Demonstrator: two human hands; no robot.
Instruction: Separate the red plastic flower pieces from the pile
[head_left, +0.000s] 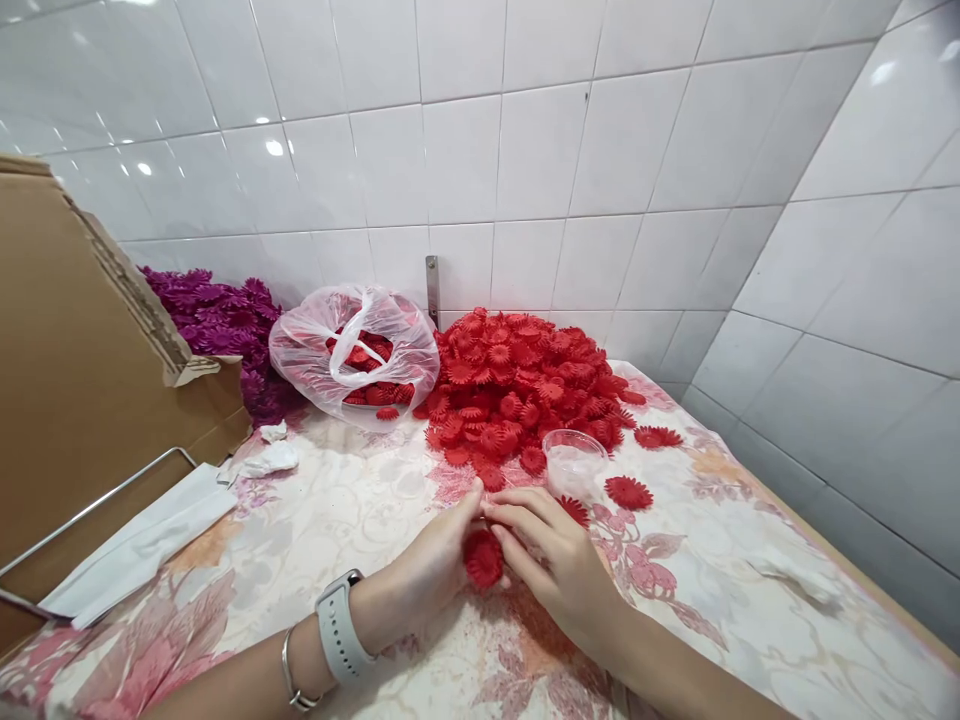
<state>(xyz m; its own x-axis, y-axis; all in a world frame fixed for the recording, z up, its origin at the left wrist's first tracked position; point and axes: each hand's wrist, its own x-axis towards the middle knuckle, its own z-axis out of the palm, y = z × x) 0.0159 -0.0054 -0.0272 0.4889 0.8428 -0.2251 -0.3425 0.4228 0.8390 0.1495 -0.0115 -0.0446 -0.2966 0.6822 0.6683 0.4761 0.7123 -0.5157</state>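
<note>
A red artificial flower [483,560] sits between my two hands, its cupped face turned toward me. My left hand [442,545], below a watch and a bracelet on the wrist, is closed around the flower's left side. From the right, my right hand [551,545] brings its fingertips together at the flower's upper edge; whether they pinch anything small there I cannot make out. Just beyond my hands stands a clear plastic cup [575,462] with whitish contents. Loose red flowers [628,492] lie beside it, one partly hidden by my right hand.
A large heap of red flowers [525,375] rests against the tiled wall. Left of it are a translucent bag [352,350] with red pieces, a purple flower pile [217,320] and a cardboard box [90,370]. White paper [150,545] lies on the floral tablecloth [360,500].
</note>
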